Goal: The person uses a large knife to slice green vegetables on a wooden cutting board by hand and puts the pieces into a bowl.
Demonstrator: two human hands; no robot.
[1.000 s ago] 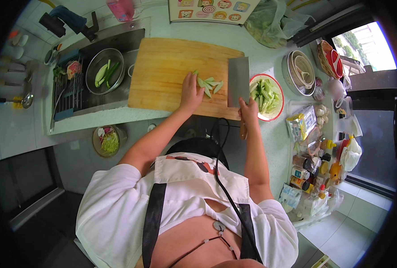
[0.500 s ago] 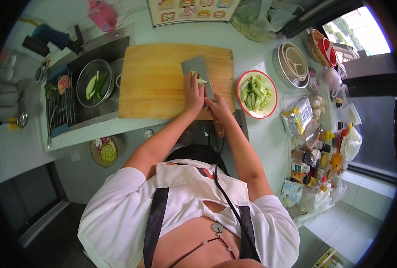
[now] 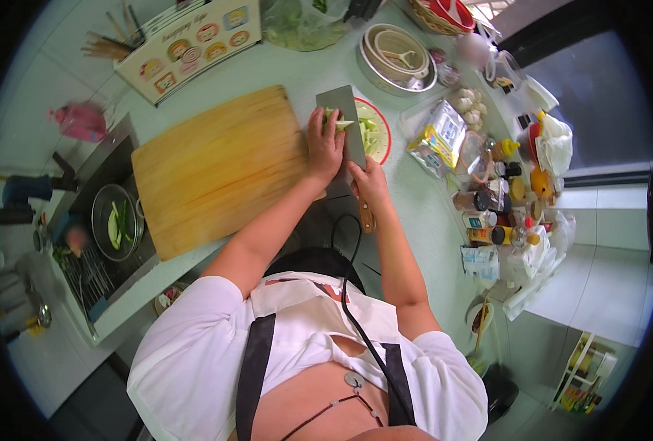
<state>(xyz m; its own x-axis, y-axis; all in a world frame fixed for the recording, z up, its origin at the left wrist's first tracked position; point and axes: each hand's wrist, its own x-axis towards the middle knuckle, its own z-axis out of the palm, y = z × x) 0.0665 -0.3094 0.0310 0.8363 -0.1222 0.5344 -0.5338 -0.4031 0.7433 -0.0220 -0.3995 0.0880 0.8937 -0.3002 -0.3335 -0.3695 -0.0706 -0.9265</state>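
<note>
My right hand (image 3: pixel 370 182) grips the wooden handle of a cleaver (image 3: pixel 350 110), whose wide steel blade points away from me. Against the blade's left side, my left hand (image 3: pixel 326 145) holds cut pale green vegetable pieces (image 3: pixel 343 125) with bent fingers. Partly behind the blade is a red-rimmed white plate (image 3: pixel 387 138) with more cut pieces (image 3: pixel 369 136) on it; the blade hides its left part. The wooden cutting board (image 3: pixel 220 169) lies to the left, its right edge beneath or beside my left hand.
A sink (image 3: pixel 141 257) at left holds a metal bowl (image 3: pixel 113 253) with green vegetables. Nested basins (image 3: pixel 396 55), garlic (image 3: pixel 470 106) and several seasoning jars (image 3: pixel 481 219) line the right side. A patterned chopstick box (image 3: pixel 190 48) and a plastic bag of greens (image 3: pixel 304 26) stand at the back.
My view has turned to the right. Both hands have carried the cleaver and vegetable pieces from over the board rightward to the red-rimmed plate.
</note>
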